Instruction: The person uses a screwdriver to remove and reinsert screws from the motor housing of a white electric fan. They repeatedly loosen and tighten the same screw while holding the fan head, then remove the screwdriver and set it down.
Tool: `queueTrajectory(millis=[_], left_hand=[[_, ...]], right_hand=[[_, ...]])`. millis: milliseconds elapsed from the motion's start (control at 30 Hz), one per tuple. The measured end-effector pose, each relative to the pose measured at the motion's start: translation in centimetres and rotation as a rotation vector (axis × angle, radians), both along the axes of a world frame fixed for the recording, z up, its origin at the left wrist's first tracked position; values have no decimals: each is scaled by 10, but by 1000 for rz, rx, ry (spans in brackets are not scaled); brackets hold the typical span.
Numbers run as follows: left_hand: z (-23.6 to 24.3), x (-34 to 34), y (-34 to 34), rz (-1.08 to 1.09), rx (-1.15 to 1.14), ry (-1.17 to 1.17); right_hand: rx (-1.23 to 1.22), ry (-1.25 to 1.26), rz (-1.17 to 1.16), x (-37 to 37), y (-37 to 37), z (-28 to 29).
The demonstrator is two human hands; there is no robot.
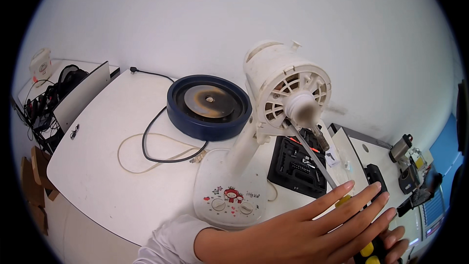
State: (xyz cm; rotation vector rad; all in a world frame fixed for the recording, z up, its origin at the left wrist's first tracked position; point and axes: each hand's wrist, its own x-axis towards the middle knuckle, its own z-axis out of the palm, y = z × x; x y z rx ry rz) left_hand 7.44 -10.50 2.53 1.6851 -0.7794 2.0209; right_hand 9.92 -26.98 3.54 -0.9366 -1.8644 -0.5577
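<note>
A white fan's motor housing (266, 68), with a vented front and a protruding hub, sits on an upright stand above a base (210, 205) with dials and red cartoon figures. A long screwdriver (315, 156) with a black-and-yellow handle reaches up to the housing's lower front, beside the hub. My left hand (298, 230) lies over the handle, fingers stretched and spread. My right hand (393, 244), mostly hidden behind it at lower right, has curled fingers on the handle. A black tool case (288, 166) lies open behind the screwdriver.
A navy round appliance (178, 120) with a metal plate and cord sits on the white table (93, 176), left of the fan. A side table at left holds tangled cables (41, 105) behind a panel (78, 98); cardboard (39, 171) is below. Devices (410, 176) stand on the right.
</note>
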Motion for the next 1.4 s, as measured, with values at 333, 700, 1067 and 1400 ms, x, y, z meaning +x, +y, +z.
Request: queueTrajectory(millis=[333,700,1067,1400], left_hand=[[21,-30,28,6,224,394],[12,-3,22,10,77,-141],[2,9,7,-60,-15,-161],[7,12,4,-32,-63,-167]], right_hand=[[228,53,-184,-4,11,-3],[1,-121,-53,8,-10,4],[124,291,-130,-5,4,8],[83,-143,-9,18,-3,1]])
